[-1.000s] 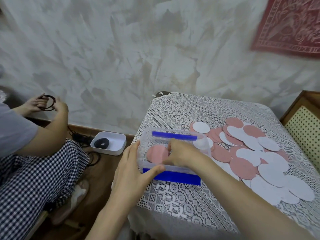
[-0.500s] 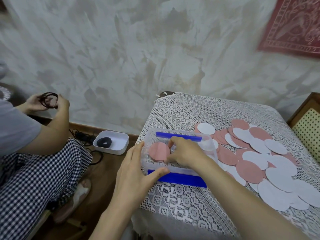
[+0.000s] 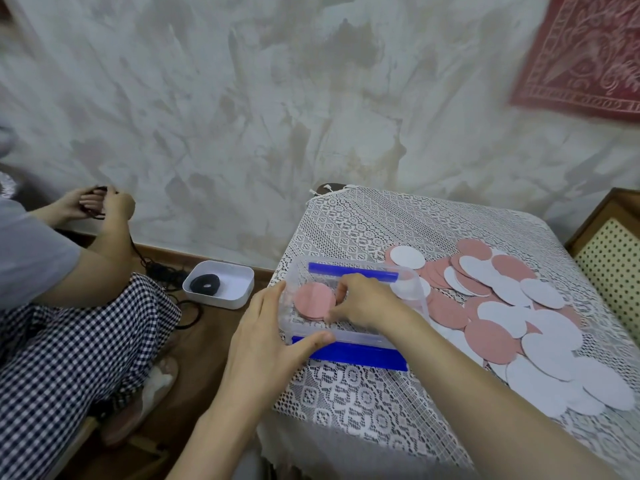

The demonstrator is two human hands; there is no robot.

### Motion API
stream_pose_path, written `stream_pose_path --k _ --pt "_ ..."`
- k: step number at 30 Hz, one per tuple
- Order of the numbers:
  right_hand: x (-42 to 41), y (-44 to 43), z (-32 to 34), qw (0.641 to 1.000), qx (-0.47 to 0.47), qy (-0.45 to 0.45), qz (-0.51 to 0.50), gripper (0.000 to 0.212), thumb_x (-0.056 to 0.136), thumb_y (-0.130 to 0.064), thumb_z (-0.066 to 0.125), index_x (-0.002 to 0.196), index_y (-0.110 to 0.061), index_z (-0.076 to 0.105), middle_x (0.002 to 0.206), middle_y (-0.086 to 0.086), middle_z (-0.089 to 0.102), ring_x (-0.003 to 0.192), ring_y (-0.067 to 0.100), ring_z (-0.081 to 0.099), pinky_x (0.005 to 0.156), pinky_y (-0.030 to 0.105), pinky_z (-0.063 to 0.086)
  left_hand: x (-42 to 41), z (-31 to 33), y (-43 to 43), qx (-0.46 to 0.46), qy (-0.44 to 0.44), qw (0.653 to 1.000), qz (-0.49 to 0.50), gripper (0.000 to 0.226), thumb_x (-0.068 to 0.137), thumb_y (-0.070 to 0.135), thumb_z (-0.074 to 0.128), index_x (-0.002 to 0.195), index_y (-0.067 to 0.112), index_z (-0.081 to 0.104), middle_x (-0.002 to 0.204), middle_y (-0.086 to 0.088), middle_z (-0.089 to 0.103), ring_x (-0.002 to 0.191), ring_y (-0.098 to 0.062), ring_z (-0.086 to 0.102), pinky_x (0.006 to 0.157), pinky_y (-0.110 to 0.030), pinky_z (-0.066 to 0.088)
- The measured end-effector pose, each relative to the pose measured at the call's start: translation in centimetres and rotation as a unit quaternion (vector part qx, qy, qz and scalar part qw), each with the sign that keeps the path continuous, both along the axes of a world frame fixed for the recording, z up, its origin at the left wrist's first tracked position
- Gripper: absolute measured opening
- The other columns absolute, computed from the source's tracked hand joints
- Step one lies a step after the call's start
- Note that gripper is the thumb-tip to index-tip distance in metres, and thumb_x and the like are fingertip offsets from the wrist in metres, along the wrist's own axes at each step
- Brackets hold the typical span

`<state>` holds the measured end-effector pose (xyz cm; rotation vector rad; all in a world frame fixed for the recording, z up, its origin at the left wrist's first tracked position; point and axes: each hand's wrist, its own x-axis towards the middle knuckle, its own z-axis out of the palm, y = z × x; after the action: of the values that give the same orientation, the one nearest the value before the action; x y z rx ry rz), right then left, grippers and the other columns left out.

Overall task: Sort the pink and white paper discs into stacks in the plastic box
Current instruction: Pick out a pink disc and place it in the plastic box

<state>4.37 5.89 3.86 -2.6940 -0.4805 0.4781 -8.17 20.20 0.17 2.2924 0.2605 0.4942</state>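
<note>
Here, your right hand (image 3: 363, 301) curls thumb and fingertips round the stack of round pink paper discs (image 3: 313, 299) in the left end of the clear blue-clipped plastic box (image 3: 349, 336). Your left hand (image 3: 263, 341), fingers straight, braces that end. Beside it, loose pink and white paper discs (image 3: 502, 306) spread over the lace tablecloth (image 3: 363, 386).

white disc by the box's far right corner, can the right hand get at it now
Probably yes: the white disc lies uncovered on top of the pile; the right hand, holding the pink stack inside the plastic box, need only clear the wall.
</note>
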Motion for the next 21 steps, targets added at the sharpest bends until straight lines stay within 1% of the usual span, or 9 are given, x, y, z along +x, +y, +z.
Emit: stream_pose_path --k 3,5,6,8,9,12,14,17,21 --pt "0.0 -0.3 0.3 0.999 -0.020 -0.030 0.024 0.029 0.082 -0.040 0.078 0.100 -0.024 0.060 0.105 -0.001 0.068 0.094 0.022 0.064 0.079 0.035 0.052 0.0 0.5 0.3 0.026 0.021 0.999 -0.005 0.100 0.067 0.073 0.071 0.149 0.032 0.032 0.150 0.015 0.038 0.134 -0.006 0.039 0.103 -0.031 0.040" --pt "-0.2 -0.8 0.8 0.997 -0.030 -0.058 0.045 0.027 0.086 -0.041 0.075 0.103 -0.028 0.060 0.111 0.000 0.067 0.099 0.024 0.062 0.077 0.035 0.048 0.1 1.3 0.5 0.068 0.030 0.997 0.001 0.093 0.072 0.077 0.063 0.147 0.029 0.036 0.148 0.013 0.039 0.134 -0.010 0.040 0.102 -0.032 0.041" --pt "-0.4 -1.1 1.1 0.995 -0.039 -0.074 0.062 0.025 0.088 -0.041 0.073 0.105 -0.027 0.061 0.113 0.001 0.067 0.102 0.025 0.062 0.076 0.035 0.047 0.2 1.7 0.6 0.106 0.033 0.994 0.012 0.088 0.077 0.078 0.055 0.146 0.027 0.038 0.148 0.011 0.040 0.134 -0.011 0.041 0.101 -0.034 0.042" --pt "-0.9 -1.8 1.7 0.987 -0.061 -0.108 0.102 0.027 0.091 -0.039 0.071 0.112 -0.023 0.063 0.115 0.003 0.068 0.105 0.027 0.062 0.076 0.036 0.047 0.7 2.6 0.8 0.189 0.034 0.981 0.034 0.076 0.086 0.075 0.043 0.143 0.024 0.045 0.146 0.007 0.046 0.132 -0.014 0.043 0.100 -0.037 0.044" --pt "-1.2 -2.3 2.1 0.983 -0.070 -0.126 0.118 0.030 0.092 -0.039 0.070 0.114 -0.021 0.064 0.115 0.005 0.068 0.106 0.028 0.062 0.077 0.036 0.047 1.1 3.1 0.8 0.224 0.033 0.973 0.038 0.071 0.089 0.072 0.041 0.141 0.024 0.049 0.143 0.005 0.050 0.130 -0.016 0.046 0.099 -0.037 0.046" --pt "-2.0 -3.6 3.2 0.970 -0.084 -0.181 0.136 0.035 0.093 -0.044 0.069 0.115 -0.018 0.064 0.112 0.008 0.069 0.104 0.031 0.063 0.079 0.038 0.049 2.5 5.0 0.3 0.317 0.031 0.948 0.020 0.064 0.091 0.069 0.043 0.135 0.023 0.056 0.135 0.003 0.057 0.123 -0.017 0.050 0.098 -0.035 0.046" --pt "-2.4 -4.8 4.1 0.966 -0.083 -0.205 0.132 0.035 0.093 -0.044 0.068 0.116 -0.019 0.065 0.112 0.008 0.070 0.103 0.030 0.063 0.077 0.036 0.047 3.5 6.3 -0.5 0.373 0.033 0.927 -0.015 0.062 0.092 0.068 0.043 0.133 0.024 0.057 0.132 0.004 0.058 0.121 -0.017 0.051 0.099 -0.033 0.045" --pt "-2.9 -7.2 5.6 0.963 -0.072 -0.233 0.115 0.032 0.094 -0.044 0.067 0.115 -0.020 0.065 0.106 0.006 0.069 0.099 0.028 0.063 0.070 0.033 0.042 4.6 7.4 -2.0 0.412 0.050 0.908 -0.057 0.060 0.092 0.066 0.044 0.133 0.024 0.056 0.131 0.004 0.059 0.121 -0.017 0.052 0.098 -0.032 0.046" --pt "-3.9 -11.8 7.0 0.961 -0.066 -0.252 0.089 0.032 0.096 -0.042 0.062 0.118 -0.020 0.063 0.112 0.005 0.065 0.103 0.029 0.062 0.071 0.034 0.039 5.6 7.4 -5.7 0.421 0.032 0.903 -0.081 0.060 0.092 0.068 0.043 0.128 0.022 0.059 0.122 0.002 0.062 0.113 -0.019 0.056 0.087 -0.032 0.049"
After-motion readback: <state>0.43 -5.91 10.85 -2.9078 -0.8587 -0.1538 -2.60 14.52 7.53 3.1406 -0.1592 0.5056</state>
